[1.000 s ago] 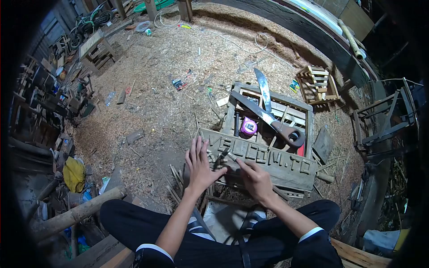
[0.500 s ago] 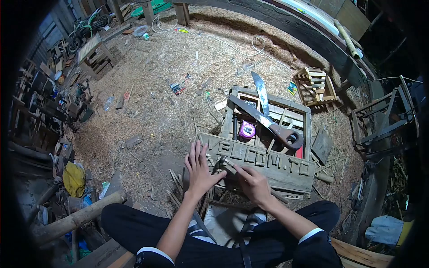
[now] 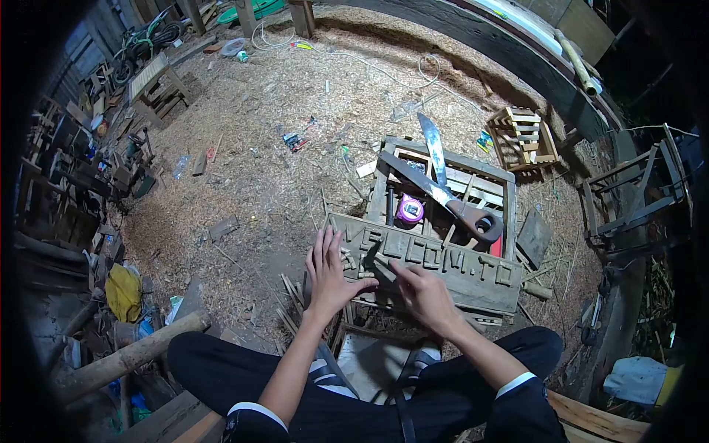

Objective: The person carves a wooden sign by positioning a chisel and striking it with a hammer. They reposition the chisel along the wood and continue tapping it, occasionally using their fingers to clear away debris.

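A wooden board (image 3: 473, 295) lies in front of me, bearing raised letters made of small wood strips, such as the "T" and "O" at its right end. My left hand (image 3: 325, 273) lies flat on the board's left end, fingers stretched out and thumb pointing right. My right hand (image 3: 427, 297) is closed around the handle of a small hammer (image 3: 381, 258). The hammer's dark head is raised over the board's left part, right of my left hand. Several short wood pieces (image 3: 354, 261) sit between my hand and the hammer, partly hidden.
Behind the board is a slatted wooden frame (image 3: 508, 214) with a handsaw (image 3: 421, 181), a broad blade (image 3: 433, 148) and a purple tape measure (image 3: 410, 210) on it. A wooden crate (image 3: 546, 144) stands at the far right. Wood shavings cover the ground (image 3: 244, 148).
The hammer head has lifted and tilted up off the board, and my right hand has shifted slightly. My left hand has stayed nearly in place.
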Demonstrator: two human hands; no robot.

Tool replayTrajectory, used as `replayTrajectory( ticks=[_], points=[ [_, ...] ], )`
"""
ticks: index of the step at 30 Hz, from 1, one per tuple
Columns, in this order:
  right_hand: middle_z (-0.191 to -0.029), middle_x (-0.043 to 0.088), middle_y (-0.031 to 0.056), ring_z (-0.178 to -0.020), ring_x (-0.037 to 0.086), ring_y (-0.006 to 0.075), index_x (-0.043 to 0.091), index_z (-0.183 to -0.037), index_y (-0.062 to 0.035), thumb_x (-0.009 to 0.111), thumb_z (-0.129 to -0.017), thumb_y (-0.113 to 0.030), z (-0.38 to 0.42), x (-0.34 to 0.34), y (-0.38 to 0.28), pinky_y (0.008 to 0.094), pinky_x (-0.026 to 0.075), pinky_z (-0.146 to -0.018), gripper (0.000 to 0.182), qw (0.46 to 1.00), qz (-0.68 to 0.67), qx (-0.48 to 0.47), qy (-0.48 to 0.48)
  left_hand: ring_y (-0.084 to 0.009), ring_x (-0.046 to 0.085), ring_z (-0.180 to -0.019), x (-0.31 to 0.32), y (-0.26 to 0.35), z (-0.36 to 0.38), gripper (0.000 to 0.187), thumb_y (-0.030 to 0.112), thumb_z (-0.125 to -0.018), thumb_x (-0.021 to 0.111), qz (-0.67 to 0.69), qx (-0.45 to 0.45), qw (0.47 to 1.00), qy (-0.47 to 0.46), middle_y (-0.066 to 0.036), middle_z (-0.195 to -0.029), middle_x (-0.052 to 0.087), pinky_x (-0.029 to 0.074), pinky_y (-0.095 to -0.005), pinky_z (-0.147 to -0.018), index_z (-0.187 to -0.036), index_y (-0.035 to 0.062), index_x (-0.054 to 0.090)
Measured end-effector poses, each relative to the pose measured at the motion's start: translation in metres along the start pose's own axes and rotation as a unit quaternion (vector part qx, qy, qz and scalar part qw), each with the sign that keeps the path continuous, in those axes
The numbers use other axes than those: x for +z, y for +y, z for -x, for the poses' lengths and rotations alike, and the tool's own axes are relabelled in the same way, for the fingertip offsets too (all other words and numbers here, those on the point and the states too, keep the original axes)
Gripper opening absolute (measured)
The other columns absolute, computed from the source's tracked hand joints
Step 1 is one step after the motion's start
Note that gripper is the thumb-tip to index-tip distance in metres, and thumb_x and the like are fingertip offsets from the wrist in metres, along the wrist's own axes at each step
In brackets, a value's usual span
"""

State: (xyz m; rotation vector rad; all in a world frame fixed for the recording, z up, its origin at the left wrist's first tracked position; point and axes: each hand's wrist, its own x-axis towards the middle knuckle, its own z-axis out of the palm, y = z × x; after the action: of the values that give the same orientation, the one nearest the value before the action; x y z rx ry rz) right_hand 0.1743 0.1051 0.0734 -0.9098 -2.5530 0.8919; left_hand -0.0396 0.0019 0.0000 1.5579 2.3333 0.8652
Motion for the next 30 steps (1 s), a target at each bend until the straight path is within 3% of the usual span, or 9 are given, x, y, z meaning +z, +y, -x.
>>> replayTrajectory(
  ticks=[7,9,13,19,21,22,27,29,30],
  points=[
    [-0.105,0.071,0.0174,-0.083,0.072,0.0407,0.065,-0.145,-0.0169,0.066,-0.099,-0.011,-0.011,-0.012,0.002,0.0504,0.058,-0.073,0.046,1.0,-0.013,-0.002,0.008,-0.038,0.015,-0.163,0.001,0.002,0.0,0.133,0.064,-0.068,0.091,-0.01,0.002,1.0,0.001,-0.02,-0.174,0.023,0.014,-0.0575,-0.129,-0.165,0.0063,0.021],
    [-0.097,0.071,0.0125,-0.075,0.071,0.0351,0.068,-0.143,-0.0178,0.069,-0.094,-0.004,-0.014,-0.017,-0.002,0.0457,0.057,-0.065,0.051,0.993,0.1,-0.006,-0.061,-0.0378,0.014,-0.164,0.001,0.002,0.001,0.132,0.059,-0.068,0.093,-0.003,-0.008,1.0,-0.005,-0.019,-0.175,0.022,0.013,-0.0569,-0.129,-0.166,0.0063,0.02],
    [-0.095,0.069,0.0094,-0.071,0.071,0.0355,0.064,-0.145,-0.0205,0.068,-0.094,-0.009,-0.014,-0.014,-0.003,0.0471,0.059,-0.063,0.052,0.993,0.08,-0.062,0.054,-0.0372,0.013,-0.164,0.003,0.0,0.003,0.131,0.054,-0.069,0.094,-0.017,-0.011,1.0,-0.02,-0.019,-0.175,0.022,0.013,-0.0566,-0.129,-0.165,0.0062,0.02],
    [-0.096,0.067,0.0072,-0.084,0.072,0.0267,0.061,-0.149,-0.0206,0.07,-0.09,-0.01,0.001,0.002,0.006,0.0417,0.059,-0.061,0.061,0.985,0.138,-0.099,-0.015,-0.037,0.012,-0.164,-0.005,0.001,0.001,0.132,0.052,-0.068,0.095,0.009,-0.003,1.0,-0.017,-0.02,-0.174,0.022,0.013,-0.0572,-0.129,-0.165,0.0048,0.02],
    [-0.1,0.068,0.0073,-0.085,0.072,0.0276,0.06,-0.151,-0.0215,0.074,-0.086,-0.01,0.006,0.004,0.007,0.0418,0.059,-0.061,0.067,0.979,0.105,-0.143,0.102,-0.0368,0.012,-0.164,-0.002,0.0,0.004,0.133,0.056,-0.068,0.094,0.013,0.002,1.0,-0.011,-0.02,-0.174,0.022,0.013,-0.0576,-0.129,-0.165,0.0045,0.02],
    [-0.101,0.068,0.0077,-0.084,0.072,0.0268,0.062,-0.149,-0.0214,0.076,-0.084,-0.008,0.009,0.008,0.008,0.0417,0.059,-0.061,0.068,0.984,0.104,-0.124,0.078,-0.0372,0.013,-0.163,0.0,-0.002,0.003,0.133,0.06,-0.068,0.092,-0.001,0.0,1.0,-0.013,-0.021,-0.173,0.023,0.014,-0.058,-0.128,-0.165,0.0041,0.02],
    [-0.098,0.072,0.0078,-0.078,0.072,0.0276,0.069,-0.142,-0.0206,0.074,-0.09,-0.006,0.008,0.002,0.0,0.0408,0.059,-0.062,0.054,0.985,0.121,-0.112,0.041,-0.0381,0.014,-0.163,-0.001,-0.001,0.001,0.132,0.057,-0.068,0.094,0.005,0.015,1.0,0.002,-0.021,-0.173,0.024,0.015,-0.059,-0.128,-0.164,0.0037,0.021],
    [-0.104,0.07,0.0083,-0.088,0.073,0.0284,0.057,-0.153,-0.0237,0.078,-0.079,-0.009,0.01,0.003,0.003,0.0402,0.06,-0.065,0.079,0.97,0.105,-0.181,0.127,-0.0386,0.014,-0.163,0.001,0.001,0.003,0.132,0.059,-0.069,0.093,0.007,0.012,1.0,0.004,-0.022,-0.172,0.024,0.015,-0.059,-0.128,-0.164,0.0032,0.021],
    [-0.104,0.07,0.0083,-0.088,0.073,0.0284,0.057,-0.153,-0.0237,0.078,-0.079,-0.009,0.012,0.005,0.008,0.0402,0.06,-0.065,0.079,0.969,0.106,-0.18,0.129,-0.0391,0.014,-0.163,0.001,0.0,0.001,0.132,0.06,-0.069,0.092,0.006,0.012,1.0,0.01,-0.023,-0.172,0.024,0.015,-0.059,-0.128,-0.164,0.0027,0.021]
  ],
)
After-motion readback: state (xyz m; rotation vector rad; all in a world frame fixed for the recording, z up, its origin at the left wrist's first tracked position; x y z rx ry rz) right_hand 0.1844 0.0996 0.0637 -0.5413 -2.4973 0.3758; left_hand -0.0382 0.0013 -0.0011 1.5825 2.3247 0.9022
